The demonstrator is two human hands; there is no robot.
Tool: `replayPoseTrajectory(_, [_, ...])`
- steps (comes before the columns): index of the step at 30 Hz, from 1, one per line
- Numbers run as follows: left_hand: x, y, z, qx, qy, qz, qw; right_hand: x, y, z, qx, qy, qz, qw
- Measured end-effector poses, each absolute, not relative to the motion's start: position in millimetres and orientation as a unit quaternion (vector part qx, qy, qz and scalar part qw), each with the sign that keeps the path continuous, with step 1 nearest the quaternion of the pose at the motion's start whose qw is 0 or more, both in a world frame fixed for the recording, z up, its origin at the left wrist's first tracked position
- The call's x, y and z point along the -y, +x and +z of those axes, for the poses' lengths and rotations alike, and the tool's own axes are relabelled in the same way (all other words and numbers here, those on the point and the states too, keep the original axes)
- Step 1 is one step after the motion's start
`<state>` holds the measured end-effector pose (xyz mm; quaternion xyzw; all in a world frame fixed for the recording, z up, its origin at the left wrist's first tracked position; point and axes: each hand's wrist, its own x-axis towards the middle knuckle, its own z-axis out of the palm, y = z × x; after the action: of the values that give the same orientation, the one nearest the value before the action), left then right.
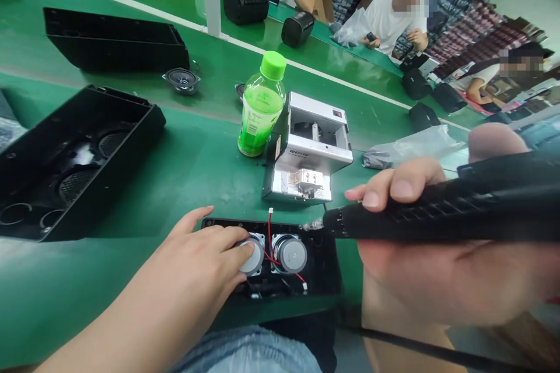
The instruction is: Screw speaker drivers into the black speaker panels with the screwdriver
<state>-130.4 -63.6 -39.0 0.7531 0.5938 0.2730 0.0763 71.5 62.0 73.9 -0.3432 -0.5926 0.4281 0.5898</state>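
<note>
Pressing down with curled fingers, the left hand (205, 250) rests on the nearer of two round silver-capped speaker drivers (252, 256) without grasping it. The other driver (289, 255) sits just beside it, both mounted in a shallow black plastic speaker shell (327, 265), with thin red wires (268, 233) running between them. That shell lies on a green workbench (184, 186), its long axis running across the view, directly in front of the person. The right hand (420, 280) is clenched around a black electric screwdriver (437, 213), held almost level with its silver bit (313, 224) pointing left at the shell's top edge. A white metal bench machine (306, 145) stands just beyond the shell, beside a green-capped plastic bottle (262, 108). Another open black speaker shell (74, 163) lies to the left.
</note>
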Motion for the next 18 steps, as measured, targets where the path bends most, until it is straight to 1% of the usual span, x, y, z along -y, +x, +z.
replayPoseTrajectory(3, [62.7,-131.1,-38.7,-0.585,0.755,0.288,0.072,-60.4,75.3,70.5,0.533,-0.304,0.508,0.605])
replayPoseTrajectory(4, [62.3,-131.3,-38.3,-0.582,0.755,0.292,0.072,-60.6,76.5,67.8,0.528,-0.295,0.528,0.596])
replayPoseTrajectory(9, [59.6,-131.8,-36.6,-0.575,0.759,0.301,0.062,-61.8,75.7,56.5,0.517,-0.272,0.571,0.577])
replayPoseTrajectory(14, [56.7,-133.8,-37.7,-0.570,0.763,0.301,0.054,-64.0,70.3,50.4,0.499,-0.256,0.635,0.531])
replayPoseTrajectory(18, [60.0,-133.9,-38.0,-0.571,0.759,0.305,0.071,-68.2,66.3,41.2,0.482,-0.225,0.658,0.533])
